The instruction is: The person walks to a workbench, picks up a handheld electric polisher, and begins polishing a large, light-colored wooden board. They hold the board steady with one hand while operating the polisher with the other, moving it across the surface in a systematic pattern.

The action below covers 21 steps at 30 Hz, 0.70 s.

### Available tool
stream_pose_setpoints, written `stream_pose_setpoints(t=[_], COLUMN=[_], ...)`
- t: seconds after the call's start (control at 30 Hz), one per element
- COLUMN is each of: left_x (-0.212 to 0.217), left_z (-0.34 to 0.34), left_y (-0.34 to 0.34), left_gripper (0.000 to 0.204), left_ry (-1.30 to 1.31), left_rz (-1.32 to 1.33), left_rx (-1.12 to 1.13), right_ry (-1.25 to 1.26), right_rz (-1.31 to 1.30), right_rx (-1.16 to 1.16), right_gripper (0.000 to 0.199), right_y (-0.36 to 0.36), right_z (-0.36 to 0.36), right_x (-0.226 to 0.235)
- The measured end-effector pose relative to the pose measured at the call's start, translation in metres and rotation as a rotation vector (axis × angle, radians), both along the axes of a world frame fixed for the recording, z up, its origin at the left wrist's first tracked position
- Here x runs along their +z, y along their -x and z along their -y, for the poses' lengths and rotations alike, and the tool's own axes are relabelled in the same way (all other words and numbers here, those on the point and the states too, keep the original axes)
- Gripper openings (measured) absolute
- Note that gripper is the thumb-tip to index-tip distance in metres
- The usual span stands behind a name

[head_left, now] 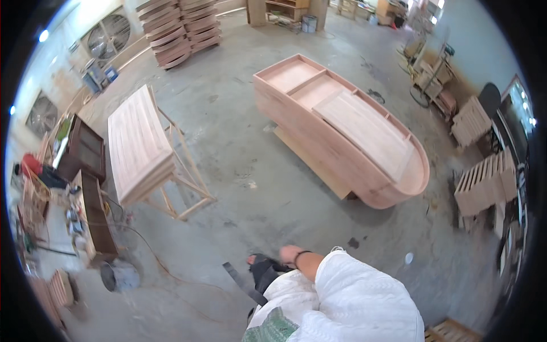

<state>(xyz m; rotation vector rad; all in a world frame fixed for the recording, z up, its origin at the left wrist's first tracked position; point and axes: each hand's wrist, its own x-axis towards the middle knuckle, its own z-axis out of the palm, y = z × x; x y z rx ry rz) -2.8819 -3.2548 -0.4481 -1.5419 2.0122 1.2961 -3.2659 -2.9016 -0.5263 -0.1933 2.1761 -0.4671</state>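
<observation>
My right hand (290, 254) comes from a white knit sleeve (364, 290), with a dark band (300, 258) at the wrist. Its fingers look curled in, and whatever they hold is hidden. Right beside it is a black-covered shape (264, 272) with a small reddish tip. This may be my left hand in a dark covering, but its fingers cannot be made out. A flat dark strip (244, 282) slants past its left side. Ahead on the right stands a long, round-ended pinkish wooden frame (325, 151), its top divided into compartments. A loose wooden panel (364, 131) lies over part of it.
To the left, slatted wooden panels (139, 142) lean on a timber stand (185, 216). A hose (151, 248) crosses the floor near a metal bucket (119, 276). Curved wooden parts (165, 34) are stacked behind; crates (484, 185) line the right. A person in red (31, 165) is far left.
</observation>
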Motion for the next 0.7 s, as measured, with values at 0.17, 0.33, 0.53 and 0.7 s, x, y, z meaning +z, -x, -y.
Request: stream_pose_setpoints(t=[0.17,0.33,0.53,0.7], left_x=[-0.011,-0.027,-0.019,-0.039], left_z=[0.138,0.329,0.513,0.657], left_y=[0.183,0.276,0.363,0.387], left_gripper=[0.021,0.024,0.042,0.044], left_ry=[-0.070,-0.135,0.037,0.047], left_rz=[-0.123,-0.337,0.095,0.227], left_rx=[-0.084,-0.006,-0.414,-0.404], right_ry=[0.467,0.827,1.010,0.848], right_rz=[-0.486,-0.331,0.833,0.588], right_rx=[0.088,0.235,-0.832,-0.910], right_gripper=[0.017,0.025,0.012,0.009], right_y=[0.156,0.258,0.297,0.379], right_z=[0.254,0.473,0.559,0.668], right_x=[0.059,0.154,0.127,0.182])
